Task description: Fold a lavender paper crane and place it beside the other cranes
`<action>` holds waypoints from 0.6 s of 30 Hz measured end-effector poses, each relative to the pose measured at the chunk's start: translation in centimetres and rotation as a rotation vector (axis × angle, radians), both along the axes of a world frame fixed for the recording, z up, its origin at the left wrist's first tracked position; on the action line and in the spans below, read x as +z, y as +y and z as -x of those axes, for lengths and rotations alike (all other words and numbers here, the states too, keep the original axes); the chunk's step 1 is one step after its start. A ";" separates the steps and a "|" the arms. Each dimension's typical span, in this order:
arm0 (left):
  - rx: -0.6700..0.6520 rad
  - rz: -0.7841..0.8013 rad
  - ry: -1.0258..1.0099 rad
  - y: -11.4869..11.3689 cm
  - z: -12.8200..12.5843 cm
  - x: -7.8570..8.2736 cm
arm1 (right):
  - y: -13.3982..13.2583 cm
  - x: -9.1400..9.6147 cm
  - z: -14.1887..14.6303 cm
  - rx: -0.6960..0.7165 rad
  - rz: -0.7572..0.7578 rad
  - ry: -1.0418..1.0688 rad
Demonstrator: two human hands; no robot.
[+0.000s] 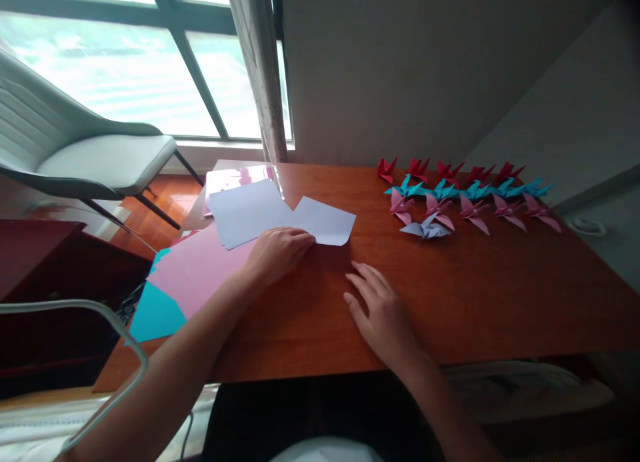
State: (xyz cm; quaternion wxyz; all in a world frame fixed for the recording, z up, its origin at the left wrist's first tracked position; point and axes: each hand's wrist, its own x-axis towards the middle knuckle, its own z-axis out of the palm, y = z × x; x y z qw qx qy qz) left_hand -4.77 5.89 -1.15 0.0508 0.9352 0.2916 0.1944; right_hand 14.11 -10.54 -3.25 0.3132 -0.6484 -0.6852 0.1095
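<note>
My left hand [279,251] rests on the wooden table [475,302] with its fingers curled, the fingertips on the near edge of a pale lavender sheet of paper [325,221]. That sheet lies partly off a stack of lavender paper [246,212]. My right hand [381,307] lies flat on the bare wood a little right of the sheet, fingers stretched out and holding nothing. Pink paper [200,269] and cyan paper [153,313] lie under my left forearm.
Rows of folded paper cranes sit at the back right: red cranes [447,171], cyan cranes [467,189], pink cranes [475,212] and one lavender crane [425,229]. A grey chair [100,157] stands by the window at left. A wall runs behind the table.
</note>
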 end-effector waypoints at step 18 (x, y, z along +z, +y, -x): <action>-0.164 0.109 0.118 -1.4 -0.6 -0.2 | -1.2 0.2 -0.4 -0.003 -0.159 0.246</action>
